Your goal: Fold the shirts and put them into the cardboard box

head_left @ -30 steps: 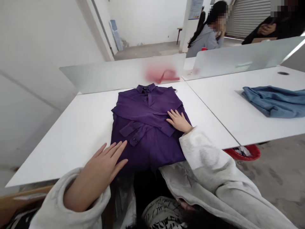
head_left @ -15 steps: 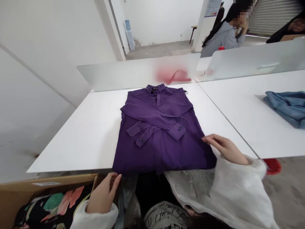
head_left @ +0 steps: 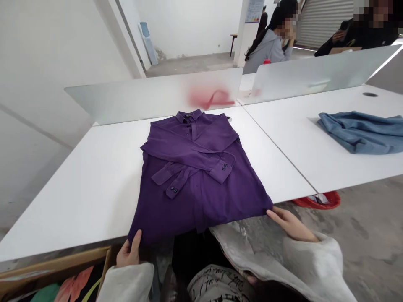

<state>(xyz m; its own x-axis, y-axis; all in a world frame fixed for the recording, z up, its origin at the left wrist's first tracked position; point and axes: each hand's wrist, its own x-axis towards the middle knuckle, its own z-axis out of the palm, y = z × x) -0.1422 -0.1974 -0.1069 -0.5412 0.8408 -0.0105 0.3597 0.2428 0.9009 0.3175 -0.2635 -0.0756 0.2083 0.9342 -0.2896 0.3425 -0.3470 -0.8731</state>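
A purple button-up shirt point(head_left: 201, 201) lies front side up on the white table, its collar pointing away from me. Both sleeves are folded across the chest, with the dark-buttoned cuffs crossing near the middle. At the lower left corner of the hem, my left hand point(head_left: 129, 251) pinches the cloth, thumb on top and the other fingers underneath. My right hand point(head_left: 291, 222) grips the lower right corner between thumb and fingers. The hem hangs over the table's front edge towards my body.
A cardboard box point(head_left: 53, 268) of printed clothing stands below the table at left. Folded blue cloth point(head_left: 362, 132) lies on the right-hand table. Frosted dividers point(head_left: 151, 96) run along the back, with a person point(head_left: 267, 46) beyond. A red basket point(head_left: 327, 201) sits on the floor.
My right hand has moved down from the shirt's side to its lower right corner and taken hold. My left hand has closed on the left corner. The view has turned right.
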